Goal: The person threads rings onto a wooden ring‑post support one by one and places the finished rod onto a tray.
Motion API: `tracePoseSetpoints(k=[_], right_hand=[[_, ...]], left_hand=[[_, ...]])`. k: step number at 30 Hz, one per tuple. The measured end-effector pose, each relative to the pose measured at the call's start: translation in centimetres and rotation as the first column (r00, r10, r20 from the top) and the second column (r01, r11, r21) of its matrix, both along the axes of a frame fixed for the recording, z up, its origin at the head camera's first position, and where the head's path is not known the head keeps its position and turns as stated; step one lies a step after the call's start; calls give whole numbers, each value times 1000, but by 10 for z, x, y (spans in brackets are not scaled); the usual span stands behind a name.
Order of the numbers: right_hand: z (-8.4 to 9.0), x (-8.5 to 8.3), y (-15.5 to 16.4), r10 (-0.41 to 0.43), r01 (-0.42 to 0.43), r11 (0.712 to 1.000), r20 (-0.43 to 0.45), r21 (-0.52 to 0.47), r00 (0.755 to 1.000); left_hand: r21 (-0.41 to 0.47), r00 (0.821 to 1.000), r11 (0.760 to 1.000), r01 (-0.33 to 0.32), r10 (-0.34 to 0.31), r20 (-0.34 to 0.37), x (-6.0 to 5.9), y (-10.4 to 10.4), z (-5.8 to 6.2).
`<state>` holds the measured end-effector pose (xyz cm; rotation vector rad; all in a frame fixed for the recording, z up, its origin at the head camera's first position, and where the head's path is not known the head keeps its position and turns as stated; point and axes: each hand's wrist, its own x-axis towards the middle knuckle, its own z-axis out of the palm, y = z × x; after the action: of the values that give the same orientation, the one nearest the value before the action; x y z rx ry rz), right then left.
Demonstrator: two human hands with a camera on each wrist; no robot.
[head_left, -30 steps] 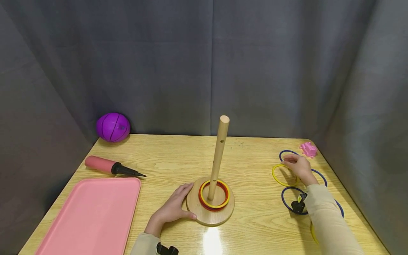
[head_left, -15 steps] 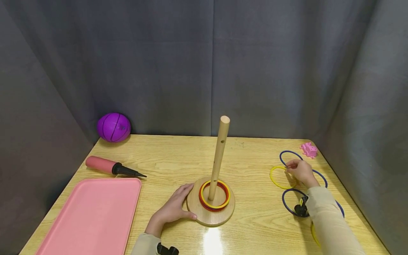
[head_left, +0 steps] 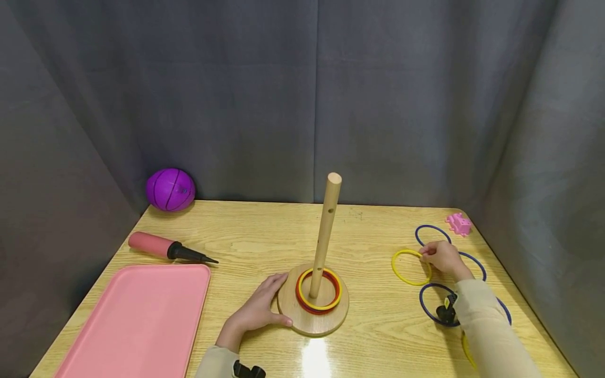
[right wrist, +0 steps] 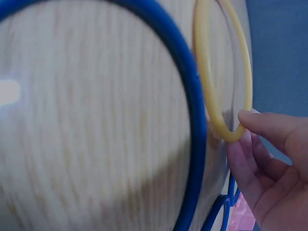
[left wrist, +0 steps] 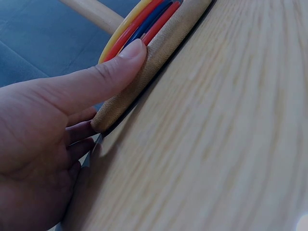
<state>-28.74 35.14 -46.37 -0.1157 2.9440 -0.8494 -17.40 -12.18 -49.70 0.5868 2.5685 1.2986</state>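
Observation:
A wooden ring-toss stand rises from a round base, with several rings in yellow, red and blue stacked around its peg. My left hand grips the base's left edge, its thumb on the rim and its fingers around the far side. On the right, my right hand pinches a yellow ring between thumb and fingers. In the right wrist view that yellow ring tilts above the wood, beyond a large blue ring.
Blue rings lie around and under the right forearm, and another yellow ring is partly hidden by the sleeve. A pink plastic piece sits at the back right. At left are a pink tray, a hand pump and a purple ball.
The right hand has taken hold of the yellow ring and shifted it left and slightly nearer, off the blue rings. The left hand and the stand have stayed in place.

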Motion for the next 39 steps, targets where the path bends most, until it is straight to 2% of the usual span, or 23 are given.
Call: tracePoseSetpoints(k=[11, 20, 27, 33, 37, 39], right_hand=[[22, 6, -18, -18, 12, 993, -51, -119, 999], [47, 4, -43, 2, -21, 970, -78, -244, 997], [77, 8, -67, 6, -48, 917, -107, -396, 994], [104, 17, -88, 22, -88, 882, -146, -462, 989], [122, 27, -101, 43, -133, 844, -182, -520, 982], [131, 32, -108, 54, -158, 815, -198, -557, 979]], left_hand=[[3, 1000, 1000, -2, 2, -4, 0, 0, 0], [-15, 1000, 1000, 6, -6, -9, 0, -1, 0], [-7, 1000, 1000, 8, -8, -14, 1, -1, -1], [-11, 1000, 1000, 6, -6, -10, 0, 0, -1], [-6, 1000, 1000, 5, -5, -9, 0, -1, -1], [-3, 1000, 1000, 4, -4, -5, 0, -1, -1]])
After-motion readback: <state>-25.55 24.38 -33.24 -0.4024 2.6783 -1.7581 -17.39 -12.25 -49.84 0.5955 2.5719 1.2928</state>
